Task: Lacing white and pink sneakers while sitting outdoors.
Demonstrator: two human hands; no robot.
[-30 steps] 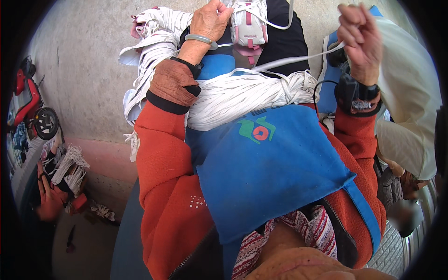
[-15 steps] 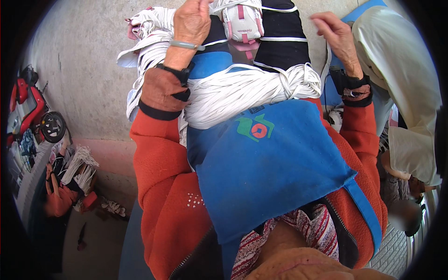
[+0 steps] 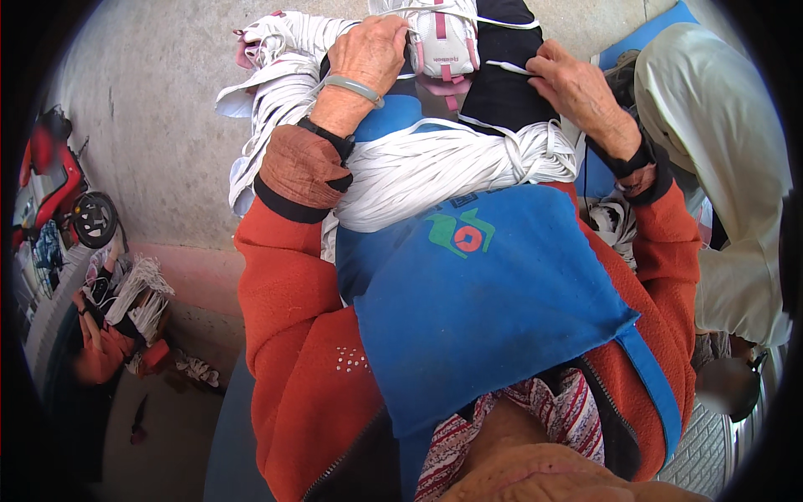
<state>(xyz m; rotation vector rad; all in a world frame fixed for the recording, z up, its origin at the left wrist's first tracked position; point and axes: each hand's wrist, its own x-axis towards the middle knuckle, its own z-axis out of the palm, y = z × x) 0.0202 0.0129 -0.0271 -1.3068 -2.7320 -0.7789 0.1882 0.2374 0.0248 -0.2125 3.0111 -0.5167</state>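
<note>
A white and pink sneaker [image 3: 443,52] rests between my black-trousered legs, with white shoelace about its top. My left hand [image 3: 366,57] is closed beside the shoe's left side, its fingertips on a white lace. To the right, my right hand [image 3: 579,90] pinches a white shoelace [image 3: 507,67] whose short end points toward the shoe. A thick bundle of white laces [image 3: 443,171] lies across my lap, above the blue apron [image 3: 477,293]. Where the lace runs inside each hand is hidden by the fingers.
More white laces [image 3: 280,109] hang beside my left leg, with another pink and white shoe [image 3: 253,43] partly among them. A person in pale clothing [image 3: 711,142] sits close on my right. Farther left are another seated person [image 3: 104,351] and a red scooter [image 3: 63,184].
My right hand has moved inward to the left and now pinches a lace. My left hand has shifted right and slightly nearer, beside the shoe. The shoe has moved slightly right.
</note>
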